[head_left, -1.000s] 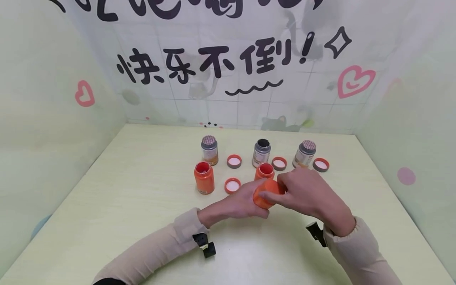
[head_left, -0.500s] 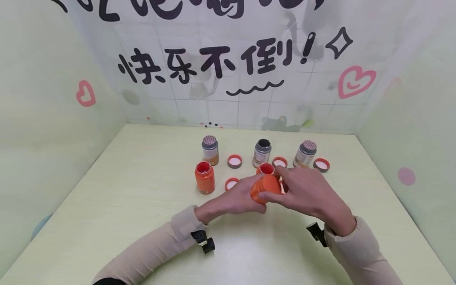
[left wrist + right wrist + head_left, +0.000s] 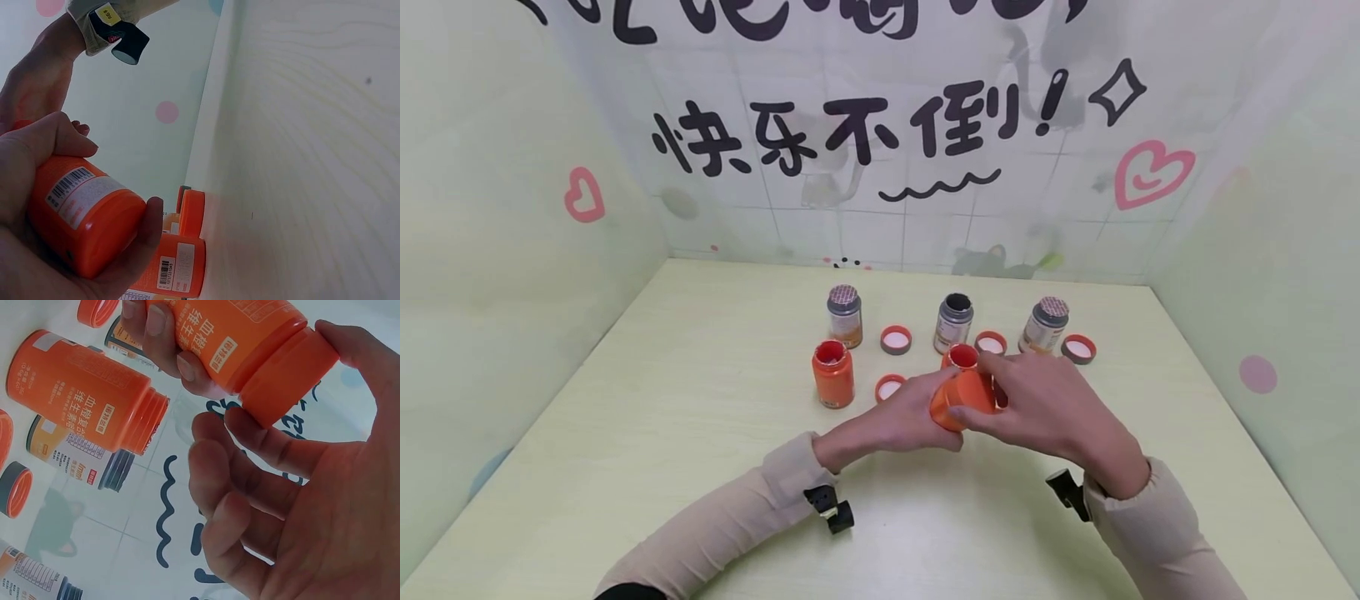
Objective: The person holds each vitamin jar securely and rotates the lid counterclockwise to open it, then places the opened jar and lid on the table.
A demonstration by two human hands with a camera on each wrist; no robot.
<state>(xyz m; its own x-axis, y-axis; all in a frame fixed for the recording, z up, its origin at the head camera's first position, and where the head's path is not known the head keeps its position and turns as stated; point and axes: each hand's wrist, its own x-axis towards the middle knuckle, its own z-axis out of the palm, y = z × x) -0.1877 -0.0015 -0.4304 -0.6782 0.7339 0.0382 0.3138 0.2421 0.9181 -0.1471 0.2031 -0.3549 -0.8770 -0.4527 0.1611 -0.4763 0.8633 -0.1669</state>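
In the head view my left hand (image 3: pixel 906 418) wraps round an orange bottle (image 3: pixel 94 219), tilted above the table. My right hand (image 3: pixel 1048 404) pinches the bottle's orange cap (image 3: pixel 290 378) between thumb and index finger. The right wrist view shows the other right fingers loosely bent, away from the bottle. The cap sits on the bottle's neck. Just behind the hands stands an uncapped orange bottle (image 3: pixel 81 390), partly covered by them in the head view. Another uncapped orange bottle (image 3: pixel 833 382) stands to their left.
Three grey-necked bottles stand in a back row: left (image 3: pixel 846 321), middle (image 3: pixel 953 327) with a dark open mouth, and right (image 3: pixel 1043 329). Upturned red-rimmed caps lie among them, such as one cap (image 3: pixel 896 339) and another cap (image 3: pixel 1078 348). A printed wall sheet (image 3: pixel 865 225) rises behind.
Both hands and the held bottle have shifted slightly up and left from a second ago, and the bottle's tilt differs a little. The left hand now partly covers the front loose cap.
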